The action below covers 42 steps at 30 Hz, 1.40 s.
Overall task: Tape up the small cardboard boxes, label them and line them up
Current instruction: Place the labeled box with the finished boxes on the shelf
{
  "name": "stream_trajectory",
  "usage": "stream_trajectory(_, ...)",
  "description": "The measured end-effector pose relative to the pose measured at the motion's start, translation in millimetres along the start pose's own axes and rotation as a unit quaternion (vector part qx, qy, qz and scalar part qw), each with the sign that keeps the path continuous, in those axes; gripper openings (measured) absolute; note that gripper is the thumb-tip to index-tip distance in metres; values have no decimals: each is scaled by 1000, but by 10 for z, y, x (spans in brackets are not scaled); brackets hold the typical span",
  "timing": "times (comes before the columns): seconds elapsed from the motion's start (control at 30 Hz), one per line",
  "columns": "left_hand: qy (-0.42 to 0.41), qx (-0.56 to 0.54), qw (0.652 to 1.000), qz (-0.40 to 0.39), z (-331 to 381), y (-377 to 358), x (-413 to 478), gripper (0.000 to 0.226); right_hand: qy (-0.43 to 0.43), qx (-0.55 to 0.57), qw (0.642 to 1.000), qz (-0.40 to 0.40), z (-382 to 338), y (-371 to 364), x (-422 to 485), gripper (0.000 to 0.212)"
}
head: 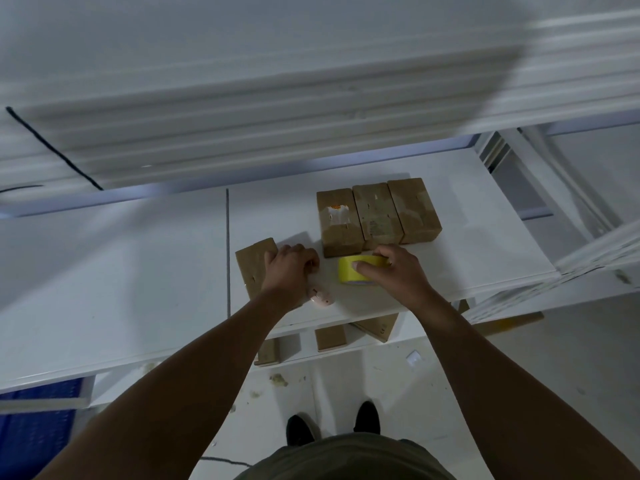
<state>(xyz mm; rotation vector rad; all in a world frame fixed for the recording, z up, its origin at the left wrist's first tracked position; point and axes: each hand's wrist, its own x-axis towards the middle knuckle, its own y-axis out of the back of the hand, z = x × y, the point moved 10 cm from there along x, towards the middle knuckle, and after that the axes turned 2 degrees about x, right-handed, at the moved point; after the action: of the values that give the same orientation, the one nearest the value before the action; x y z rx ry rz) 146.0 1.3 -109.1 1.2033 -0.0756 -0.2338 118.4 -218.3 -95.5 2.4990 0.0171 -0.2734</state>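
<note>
Three small cardboard boxes [377, 214] stand side by side in a row on the white shelf [467, 258]. A fourth cardboard box [252, 268] lies to the left, nearer me. My left hand [289, 270] rests on that box with curled fingers gripping its right edge. My right hand [398, 271] grips a yellow roll of tape [349, 271] just in front of the row. A small pinkish object [320, 297], partly hidden under my left wrist, lies on the shelf.
A higher shelf [242, 126] overhangs the far side. More cardboard boxes [330, 337] sit on a lower level under the shelf's front edge. A blue crate [38, 427] is at the lower left. My feet [332, 426] stand on the littered floor.
</note>
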Motion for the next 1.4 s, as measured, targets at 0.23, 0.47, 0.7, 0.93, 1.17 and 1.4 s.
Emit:
stream_trajectory(0.23, 4, -46, 998, 36, -22, 26, -3, 23, -30, -12, 999, 9, -18, 34, -14, 35)
stream_trajectory(0.47, -2, -65, 998, 25, -38, 8, 2, 21, -65, 16, 998, 7, 30, 63, 2, 38)
stream_trajectory(0.7, -2, -106, 994, 36, -53, 99, -33, 21, -74, 3, 997, 22, 5, 120, -7, 53)
stream_trajectory(0.93, -56, -144, 986, 63, -4, 349, -108, 20, -17, 39, 999, 0, -432, 465, 177, 74)
stream_trajectory(1.17, -138, -165, 946, 244, -148, 965, -500, 22, -14, 98, 993, -61, -658, 353, 240, 61)
stream_trajectory(1.4, -166, -133, 950, 231, -460, 1153, -860, 13, 5, 129, 984, -120, -1014, 48, 213, 68)
